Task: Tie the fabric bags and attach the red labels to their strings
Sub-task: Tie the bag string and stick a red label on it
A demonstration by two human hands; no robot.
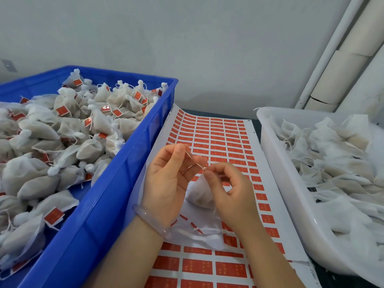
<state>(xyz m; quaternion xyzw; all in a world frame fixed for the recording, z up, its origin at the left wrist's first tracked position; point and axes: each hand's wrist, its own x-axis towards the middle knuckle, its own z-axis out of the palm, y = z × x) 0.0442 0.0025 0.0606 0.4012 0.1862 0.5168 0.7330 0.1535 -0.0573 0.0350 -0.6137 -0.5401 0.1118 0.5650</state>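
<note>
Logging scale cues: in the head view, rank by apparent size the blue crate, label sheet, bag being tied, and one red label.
1. blue crate, cropped by the frame
2. label sheet
3. bag being tied, partly hidden
4. red label; nearer ones look bigger

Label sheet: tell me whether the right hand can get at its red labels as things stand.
Probably yes: the label sheet lies just under the right hand, with uncovered red labels beside it. But its fingers pinch the string of the fabric bag, so it must free them first.
</note>
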